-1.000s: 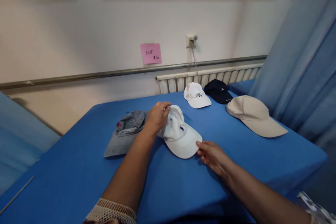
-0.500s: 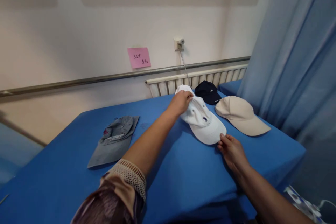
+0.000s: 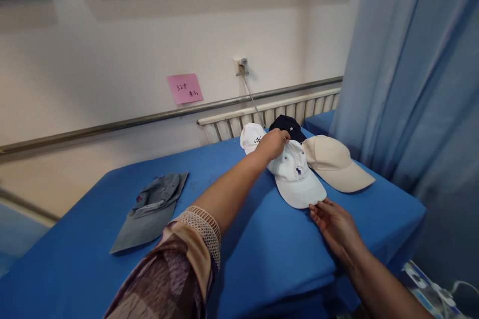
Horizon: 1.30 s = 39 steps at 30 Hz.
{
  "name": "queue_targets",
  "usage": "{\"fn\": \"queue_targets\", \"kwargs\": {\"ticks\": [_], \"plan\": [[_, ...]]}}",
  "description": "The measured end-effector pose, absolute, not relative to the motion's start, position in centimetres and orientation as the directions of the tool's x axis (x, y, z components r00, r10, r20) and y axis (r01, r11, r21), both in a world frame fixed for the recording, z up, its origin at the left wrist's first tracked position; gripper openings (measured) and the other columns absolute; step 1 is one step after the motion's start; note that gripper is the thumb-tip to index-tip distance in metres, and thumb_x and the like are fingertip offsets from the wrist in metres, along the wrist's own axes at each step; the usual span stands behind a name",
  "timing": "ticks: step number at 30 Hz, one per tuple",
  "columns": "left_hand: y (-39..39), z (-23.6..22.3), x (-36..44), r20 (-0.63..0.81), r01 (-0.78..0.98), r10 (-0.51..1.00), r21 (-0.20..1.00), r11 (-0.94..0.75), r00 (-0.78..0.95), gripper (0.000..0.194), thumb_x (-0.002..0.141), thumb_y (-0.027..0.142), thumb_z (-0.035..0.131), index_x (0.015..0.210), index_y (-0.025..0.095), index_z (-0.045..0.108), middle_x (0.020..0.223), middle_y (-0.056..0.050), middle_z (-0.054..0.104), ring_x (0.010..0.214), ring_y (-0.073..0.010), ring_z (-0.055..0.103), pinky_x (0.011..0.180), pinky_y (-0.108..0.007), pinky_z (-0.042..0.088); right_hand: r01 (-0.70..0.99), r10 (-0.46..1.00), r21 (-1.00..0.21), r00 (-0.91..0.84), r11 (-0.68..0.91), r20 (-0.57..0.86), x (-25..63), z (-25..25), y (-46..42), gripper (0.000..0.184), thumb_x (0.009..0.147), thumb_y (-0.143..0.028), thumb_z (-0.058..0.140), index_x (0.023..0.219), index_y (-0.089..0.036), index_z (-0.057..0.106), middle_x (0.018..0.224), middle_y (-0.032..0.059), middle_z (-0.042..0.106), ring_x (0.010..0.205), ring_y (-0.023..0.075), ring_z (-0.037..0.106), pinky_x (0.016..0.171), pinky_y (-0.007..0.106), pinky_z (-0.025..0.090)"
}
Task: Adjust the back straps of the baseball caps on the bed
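Note:
A white baseball cap with a small dark horse-and-rider logo [image 3: 295, 172] is held between my two hands over the bed-like blue surface. My left hand [image 3: 274, 143] pinches the top of its crown. At the front edge of the brim, my right hand [image 3: 333, 222] grips with thumb and fingers. Behind my left hand lies another white cap [image 3: 250, 135] with dark lettering, partly hidden by the hand. A navy cap [image 3: 286, 125] sits at the back, and a beige cap [image 3: 331, 159] lies just right of the held one.
A crumpled grey cap [image 3: 151, 212] lies at the left on the blue cloth [image 3: 258, 259]. Along the wall run a metal rail [image 3: 149, 118] and a radiator [image 3: 292, 109]. A cord hangs from a socket [image 3: 240, 66]. Blue curtains [image 3: 392, 84] hang at the right.
The held white cap has shifted right, uncovering more of the white cap behind and overlapping the navy and beige caps' edges. Both hands keep hold of it. My view has turned slightly right.

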<state>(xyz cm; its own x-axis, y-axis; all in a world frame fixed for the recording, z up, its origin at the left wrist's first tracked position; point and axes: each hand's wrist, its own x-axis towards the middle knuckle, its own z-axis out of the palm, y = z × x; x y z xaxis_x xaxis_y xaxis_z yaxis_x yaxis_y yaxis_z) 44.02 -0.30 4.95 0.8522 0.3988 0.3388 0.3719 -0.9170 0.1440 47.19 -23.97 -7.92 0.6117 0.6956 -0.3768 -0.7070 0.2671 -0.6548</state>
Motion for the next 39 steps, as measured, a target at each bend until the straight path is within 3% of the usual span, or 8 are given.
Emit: {"fn": "queue_targets", "kwargs": {"ticks": [9, 13, 17, 23, 28, 33, 35, 39], "plan": [[-1.5, 4.2, 44.8, 0.323, 0.398, 0.409, 0.103, -0.912, 0.853, 0.025, 0.091, 0.026, 0.048, 0.105, 0.020, 0.068, 0.100, -0.009, 0.064, 0.091, -0.0209, 0.062, 0.079, -0.031, 0.047, -0.693, 0.618, -0.672, 0.656, 0.263, -0.434, 46.8, -8.1, -26.1, 0.053, 0.056, -0.022, 0.084, 0.102, -0.019, 0.056, 0.106, 0.0069, 0.069, 0.088, 0.0216, 0.070, 0.060, 0.025, 0.057], [-1.5, 5.2, 42.7, 0.393, 0.410, 0.446, 0.176, -0.895, 0.804, 0.029, 0.089, 0.027, 0.053, 0.115, 0.018, 0.063, 0.106, -0.009, 0.066, 0.096, -0.0209, 0.062, 0.083, -0.031, 0.048, -0.630, 0.575, -0.743, 0.701, 0.223, -0.422, 45.8, -8.3, -27.5, 0.056, 0.056, -0.028, 0.084, 0.106, -0.022, 0.057, 0.123, 0.0043, 0.060, 0.092, 0.0177, 0.067, 0.062, 0.023, 0.055], [-1.5, 4.7, 36.6, 0.472, 0.429, 0.527, 0.308, -0.849, 0.706, 0.027, 0.089, 0.028, 0.053, 0.112, 0.016, 0.064, 0.105, -0.009, 0.067, 0.088, -0.0176, 0.062, 0.086, -0.031, 0.048, -0.534, 0.572, -0.829, 0.737, 0.165, -0.360, 44.1, -8.3, -28.4, 0.050, 0.061, -0.035, 0.080, 0.106, -0.023, 0.060, 0.112, 0.0005, 0.061, 0.087, 0.0126, 0.062, 0.064, 0.020, 0.050], [-1.5, -1.9, 23.0, 0.395, 0.656, 0.805, 0.469, -0.591, 0.443, 0.028, 0.088, 0.025, 0.050, 0.112, 0.017, 0.063, 0.104, -0.008, 0.067, 0.090, -0.0182, 0.063, 0.085, -0.031, 0.050, -0.331, 0.815, -0.943, 0.541, -0.020, -0.207, 39.7, -7.1, -25.3, 0.040, 0.067, -0.035, 0.073, 0.102, -0.020, 0.063, 0.082, 0.0017, 0.067, 0.077, 0.0169, 0.061, 0.064, 0.025, 0.047], [-0.7, -4.9, 15.1, 0.360, 0.848, 0.889, 0.339, -0.408, 0.283, 0.032, 0.087, 0.021, 0.049, 0.116, 0.015, 0.061, 0.113, -0.012, 0.065, 0.108, -0.0239, 0.060, 0.099, -0.036, 0.044, -0.047, 0.942, -0.997, 0.333, 0.056, 0.037, 34.2, -6.2, -16.1, 0.036, 0.076, -0.026, 0.058, 0.112, -0.022, 0.055, 0.075, -0.0004, 0.062, 0.071, 0.0166, 0.060, 0.062, 0.027, 0.045], [0.6, -4.1, 11.9, 0.393, 0.963, 0.909, 0.163, -0.216, 0.137, 0.038, 0.085, 0.026, 0.053, 0.122, 0.017, 0.056, 0.127, -0.014, 0.058, 0.119, -0.0300, 0.051, 0.101, -0.043, 0.039, 0.358, 0.933, -0.932, 0.312, 0.060, 0.180, 31.0, -8.1, -9.0, 0.036, 0.073, -0.010, 0.052, 0.107, -0.021, 0.056, 0.100, 0.0064, 0.060, 0.079, 0.0155, 0.058, 0.078, 0.031, 0.045], [1.1, -4.0, 11.2, 0.387, 0.988, 0.920, 0.107, -0.115, 0.065, 0.039, 0.084, 0.028, 0.055, 0.121, 0.017, 0.056, 0.130, -0.016, 0.056, 0.120, -0.0329, 0.049, 0.099, -0.047, 0.040, 0.367, 0.951, -0.928, 0.260, 0.061, 0.166, 31.3, -9.2, -8.5, 0.036, 0.074, -0.011, 0.054, 0.110, -0.020, 0.056, 0.099, 0.0054, 0.060, 0.073, 0.0141, 0.056, 0.075, 0.031, 0.045], [2.2, -4.4, 10.0, 0.268, 0.995, 0.963, 0.097, -0.012, -0.015, 0.032, 0.083, 0.030, 0.057, 0.111, 0.015, 0.060, 0.116, -0.019, 0.063, 0.107, -0.0364, 0.057, 0.087, -0.052, 0.046, 0.295, 0.985, -0.955, 0.148, 0.039, 0.086, 32.7, -10.3, -9.9, 0.033, 0.076, -0.013, 0.056, 0.108, -0.022, 0.059, 0.073, -0.0028, 0.058, 0.062, 0.0127, 0.053, 0.064, 0.027, 0.042]]}}
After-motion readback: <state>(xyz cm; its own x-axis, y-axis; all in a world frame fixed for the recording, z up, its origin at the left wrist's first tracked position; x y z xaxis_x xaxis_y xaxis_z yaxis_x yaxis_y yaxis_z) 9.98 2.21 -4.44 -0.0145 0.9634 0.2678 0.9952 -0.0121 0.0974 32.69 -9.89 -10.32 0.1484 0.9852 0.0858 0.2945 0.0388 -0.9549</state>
